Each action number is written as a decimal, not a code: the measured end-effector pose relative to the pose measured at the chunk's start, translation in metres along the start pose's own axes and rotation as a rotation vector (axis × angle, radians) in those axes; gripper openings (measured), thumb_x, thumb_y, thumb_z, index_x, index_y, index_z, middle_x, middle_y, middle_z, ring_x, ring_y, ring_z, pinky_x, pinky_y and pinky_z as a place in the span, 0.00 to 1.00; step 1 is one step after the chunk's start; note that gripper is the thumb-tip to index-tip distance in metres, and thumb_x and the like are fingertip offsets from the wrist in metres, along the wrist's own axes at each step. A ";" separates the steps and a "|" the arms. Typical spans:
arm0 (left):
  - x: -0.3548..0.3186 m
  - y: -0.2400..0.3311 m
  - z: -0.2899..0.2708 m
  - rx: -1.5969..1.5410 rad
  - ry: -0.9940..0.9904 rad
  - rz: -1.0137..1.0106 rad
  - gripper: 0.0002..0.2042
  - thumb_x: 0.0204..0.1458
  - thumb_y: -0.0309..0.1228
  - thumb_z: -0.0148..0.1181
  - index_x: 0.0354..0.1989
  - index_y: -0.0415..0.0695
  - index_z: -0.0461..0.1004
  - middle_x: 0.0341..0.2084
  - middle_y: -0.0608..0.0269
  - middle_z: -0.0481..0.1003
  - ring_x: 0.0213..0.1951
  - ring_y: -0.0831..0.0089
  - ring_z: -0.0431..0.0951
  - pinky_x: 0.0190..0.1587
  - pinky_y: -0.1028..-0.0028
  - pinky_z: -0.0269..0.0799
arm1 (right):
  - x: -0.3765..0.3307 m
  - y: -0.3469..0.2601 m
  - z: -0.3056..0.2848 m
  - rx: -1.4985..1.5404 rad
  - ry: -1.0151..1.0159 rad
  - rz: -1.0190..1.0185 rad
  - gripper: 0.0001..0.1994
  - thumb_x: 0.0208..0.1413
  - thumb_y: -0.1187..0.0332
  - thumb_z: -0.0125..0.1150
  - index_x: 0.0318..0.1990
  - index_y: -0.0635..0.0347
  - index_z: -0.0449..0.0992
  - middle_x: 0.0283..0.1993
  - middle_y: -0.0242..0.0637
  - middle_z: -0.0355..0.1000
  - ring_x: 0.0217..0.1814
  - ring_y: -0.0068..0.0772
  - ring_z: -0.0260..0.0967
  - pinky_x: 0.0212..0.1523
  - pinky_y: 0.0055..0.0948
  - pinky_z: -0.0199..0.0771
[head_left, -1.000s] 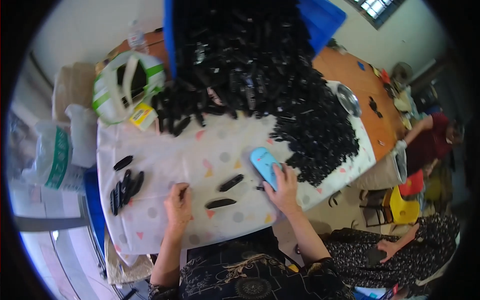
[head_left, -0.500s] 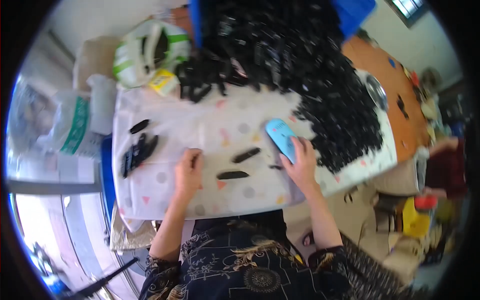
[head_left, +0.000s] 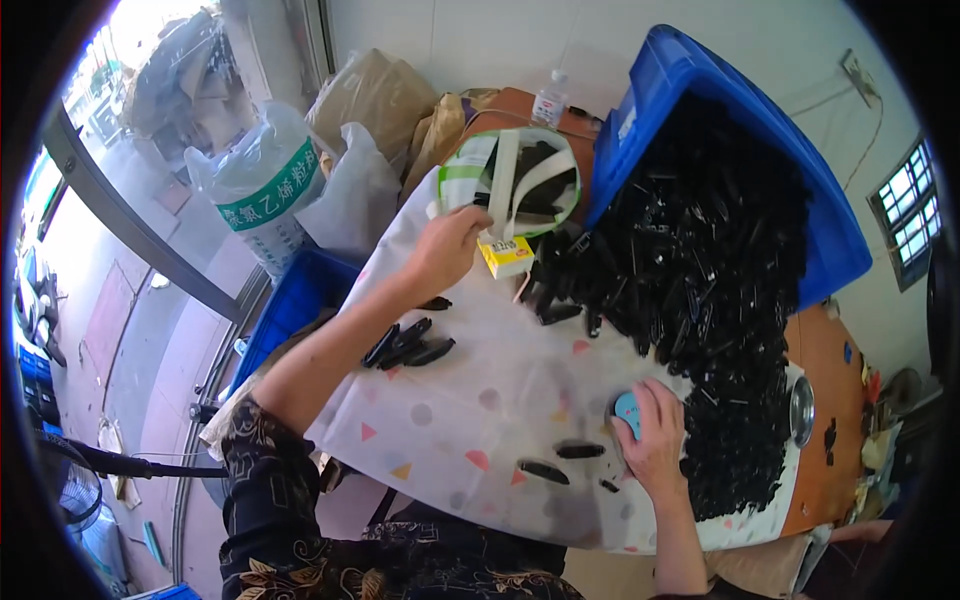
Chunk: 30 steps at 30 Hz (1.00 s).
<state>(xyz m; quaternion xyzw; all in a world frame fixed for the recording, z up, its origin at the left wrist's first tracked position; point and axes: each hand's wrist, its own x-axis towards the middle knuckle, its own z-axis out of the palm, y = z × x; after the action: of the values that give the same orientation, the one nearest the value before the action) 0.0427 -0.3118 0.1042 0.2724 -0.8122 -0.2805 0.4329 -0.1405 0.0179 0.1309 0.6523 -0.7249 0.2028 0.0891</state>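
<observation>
My left hand (head_left: 447, 250) is stretched to the near rim of a white-and-green bag (head_left: 463, 172). Its fingers are pinched together beside the bag's pale strap, and something dark shows at the fingertips, too small to name. A small yellow-and-white box (head_left: 507, 258) stands just right of that hand. My right hand (head_left: 655, 440) is wrapped round a light blue, rounded oblong object (head_left: 627, 412) on the table, covering most of it. Left of it lie two long black plastic pieces, one (head_left: 580, 451) farther and one (head_left: 543, 471) nearer. Several similar pieces (head_left: 408, 345) lie together below my left forearm.
A large heap of black pieces (head_left: 690, 290) spills from a tilted blue bin (head_left: 835, 245) across the patterned tablecloth (head_left: 440, 440). A round metal dish (head_left: 802, 410) sits at the right edge. Behind the bag stands a plastic bottle (head_left: 549, 98). Filled plastic sacks (head_left: 265, 185) stand left.
The view has swung left. My left hand has gone from the near table to the bag's rim. My right hand stays on the blue object, now covering more of it.
</observation>
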 end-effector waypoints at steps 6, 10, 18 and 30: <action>0.086 -0.065 0.042 0.228 -0.236 -0.062 0.12 0.47 0.24 0.47 0.39 0.43 0.74 0.34 0.48 0.75 0.39 0.48 0.74 0.41 0.61 0.69 | 0.178 -0.033 0.055 -0.125 0.066 -0.559 0.27 0.34 0.70 0.67 0.47 0.65 0.70 0.51 0.45 0.65 0.57 0.45 0.62 0.54 0.40 0.62; 0.139 -0.051 0.040 -0.025 -0.552 0.090 0.11 0.44 0.28 0.49 0.34 0.44 0.77 0.31 0.49 0.76 0.38 0.54 0.76 0.40 0.63 0.70 | 0.252 -0.029 0.096 -0.155 -0.121 -0.544 0.28 0.39 0.66 0.66 0.52 0.59 0.68 0.47 0.45 0.66 0.51 0.48 0.64 0.51 0.42 0.64; 0.181 -0.120 0.064 0.368 -0.622 0.426 0.11 0.45 0.29 0.52 0.34 0.38 0.77 0.34 0.53 0.78 0.37 0.64 0.77 0.38 0.68 0.71 | 0.352 -0.007 0.117 -0.095 -0.555 -0.289 0.10 0.54 0.69 0.48 0.41 0.63 0.69 0.38 0.59 0.68 0.39 0.56 0.68 0.42 0.48 0.68; 0.171 -0.076 0.137 0.169 -0.847 0.126 0.17 0.47 0.29 0.50 0.47 0.46 0.72 0.43 0.53 0.75 0.47 0.56 0.74 0.48 0.63 0.69 | 0.326 0.024 0.064 -0.306 -0.387 -0.157 0.18 0.45 0.83 0.43 0.47 0.67 0.67 0.42 0.58 0.68 0.45 0.60 0.66 0.45 0.48 0.69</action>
<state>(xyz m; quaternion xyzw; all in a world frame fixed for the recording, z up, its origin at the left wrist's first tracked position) -0.1414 -0.4515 0.0816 0.1176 -0.9533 -0.2730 0.0541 -0.1989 -0.3031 0.1972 0.7121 -0.6979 -0.0454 0.0617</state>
